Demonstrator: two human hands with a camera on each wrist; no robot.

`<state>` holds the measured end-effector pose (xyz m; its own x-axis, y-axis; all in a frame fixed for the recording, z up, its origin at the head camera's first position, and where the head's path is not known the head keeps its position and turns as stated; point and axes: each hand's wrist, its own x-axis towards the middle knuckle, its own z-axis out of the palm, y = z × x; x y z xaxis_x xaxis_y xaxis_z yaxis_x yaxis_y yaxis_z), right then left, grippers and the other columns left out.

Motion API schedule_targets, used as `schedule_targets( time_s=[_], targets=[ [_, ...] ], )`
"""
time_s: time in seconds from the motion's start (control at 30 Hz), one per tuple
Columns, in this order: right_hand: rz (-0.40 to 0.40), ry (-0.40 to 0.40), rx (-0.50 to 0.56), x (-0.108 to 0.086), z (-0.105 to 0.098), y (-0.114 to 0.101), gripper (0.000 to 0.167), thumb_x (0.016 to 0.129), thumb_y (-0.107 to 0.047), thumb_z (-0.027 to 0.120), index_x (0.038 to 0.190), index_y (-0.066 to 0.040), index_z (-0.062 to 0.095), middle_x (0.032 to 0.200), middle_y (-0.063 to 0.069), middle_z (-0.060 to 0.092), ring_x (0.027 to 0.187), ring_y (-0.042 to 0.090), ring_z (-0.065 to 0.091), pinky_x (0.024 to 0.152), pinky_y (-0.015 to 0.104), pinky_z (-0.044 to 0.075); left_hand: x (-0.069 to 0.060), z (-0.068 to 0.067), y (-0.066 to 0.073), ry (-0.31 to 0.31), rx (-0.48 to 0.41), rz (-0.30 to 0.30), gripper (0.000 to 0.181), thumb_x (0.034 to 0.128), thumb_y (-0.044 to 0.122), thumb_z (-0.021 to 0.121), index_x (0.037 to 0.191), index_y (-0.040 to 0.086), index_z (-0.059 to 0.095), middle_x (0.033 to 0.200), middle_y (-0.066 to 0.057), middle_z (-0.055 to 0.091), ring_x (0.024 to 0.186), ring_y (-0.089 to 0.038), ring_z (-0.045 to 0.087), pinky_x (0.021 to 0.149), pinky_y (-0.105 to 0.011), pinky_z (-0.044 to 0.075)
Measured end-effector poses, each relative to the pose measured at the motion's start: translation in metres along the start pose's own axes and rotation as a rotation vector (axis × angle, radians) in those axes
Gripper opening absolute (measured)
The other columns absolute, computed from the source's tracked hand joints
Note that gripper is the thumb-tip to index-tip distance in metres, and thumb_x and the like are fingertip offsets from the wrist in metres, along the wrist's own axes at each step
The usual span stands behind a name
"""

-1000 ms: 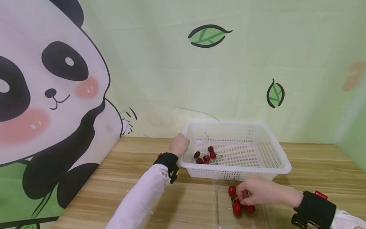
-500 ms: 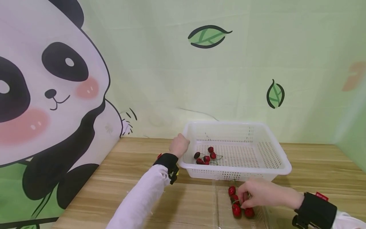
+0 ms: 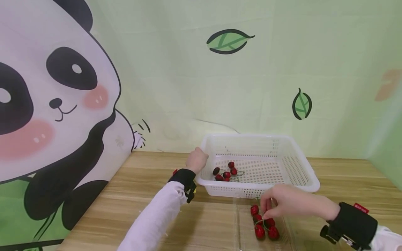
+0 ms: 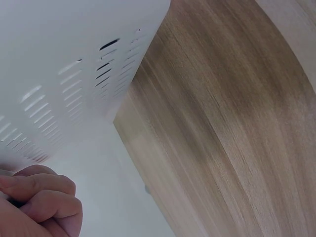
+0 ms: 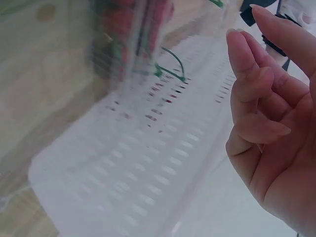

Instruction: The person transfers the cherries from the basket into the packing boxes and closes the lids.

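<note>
My left hand point(image 3: 196, 160) grips the left rim of a white perforated plastic basket point(image 3: 301, 188); in the left wrist view its curled fingers point(image 4: 54, 197) lie against the basket's edge. Several dark red cherries point(image 3: 226, 175) with green stems lie in the left part of the basket. In front of it is a clear plastic box point(image 3: 237, 223) holding several red cherries point(image 3: 260, 231) grouped together. Just above these is my right hand point(image 3: 285, 202), thumb and forefinger apart. The right wrist view shows its fingers loosely bent with nothing between them.
The wooden table point(image 3: 125, 202) extends left of the basket and to its right. A pale green cloth backdrop point(image 3: 176, 87) with a printed panda and leaves hangs behind. Each wrist wears a black band, such as the right band point(image 3: 353, 225).
My right hand has let go of a cherry in the clear box and risen slightly, with its fingertips parting. The left hand and the basket have stayed put.
</note>
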<state>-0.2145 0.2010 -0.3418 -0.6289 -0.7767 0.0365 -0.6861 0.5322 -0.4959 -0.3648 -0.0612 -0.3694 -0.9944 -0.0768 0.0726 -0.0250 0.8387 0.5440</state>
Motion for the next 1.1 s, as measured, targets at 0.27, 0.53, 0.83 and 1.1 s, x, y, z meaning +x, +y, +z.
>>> schedule_targets(
  time_s=[0.27,0.53,0.83,1.1],
  targets=[
    [0.02,0.011,0.001,0.005,-0.019,-0.009,0.011,0.08,-0.034,0.067,0.078,-0.025,0.062,0.067,-0.016,0.054,0.059,0.003,0.047,0.052,0.023,0.04,-0.001,0.0,0.0,-0.01,0.005,-0.005,0.029,0.0901,0.02,0.051,0.104,-0.005,0.051,0.074,-0.01,0.05,0.065,-0.022,0.049,0.051,-0.031,0.037],
    [-0.022,0.044,-0.04,0.013,-0.042,-0.01,0.008,0.08,-0.023,0.069,0.077,-0.022,0.062,0.066,-0.015,0.053,0.058,0.005,0.047,0.051,0.023,0.039,-0.001,-0.002,0.0,-0.005,-0.008,0.002,0.028,0.0894,0.019,0.051,0.103,-0.005,0.051,0.077,-0.011,0.051,0.068,-0.023,0.051,0.053,-0.033,0.04],
    [0.006,0.056,-0.089,0.026,-0.067,-0.004,0.008,0.079,-0.023,0.07,0.077,-0.02,0.062,0.066,-0.013,0.053,0.057,0.008,0.046,0.051,0.023,0.038,-0.001,-0.002,-0.001,-0.01,-0.012,0.0,0.028,0.0896,0.019,0.051,0.103,-0.006,0.05,0.075,-0.011,0.05,0.067,-0.023,0.05,0.052,-0.032,0.038],
    [0.012,0.066,-0.089,0.039,-0.084,0.006,0.008,0.079,-0.02,0.07,0.077,-0.016,0.063,0.065,-0.011,0.054,0.058,0.009,0.047,0.051,0.025,0.04,-0.002,-0.002,0.0,-0.012,-0.007,0.004,0.028,0.0909,0.019,0.051,0.104,-0.006,0.05,0.075,-0.011,0.05,0.065,-0.023,0.05,0.051,-0.031,0.038]
  ],
)
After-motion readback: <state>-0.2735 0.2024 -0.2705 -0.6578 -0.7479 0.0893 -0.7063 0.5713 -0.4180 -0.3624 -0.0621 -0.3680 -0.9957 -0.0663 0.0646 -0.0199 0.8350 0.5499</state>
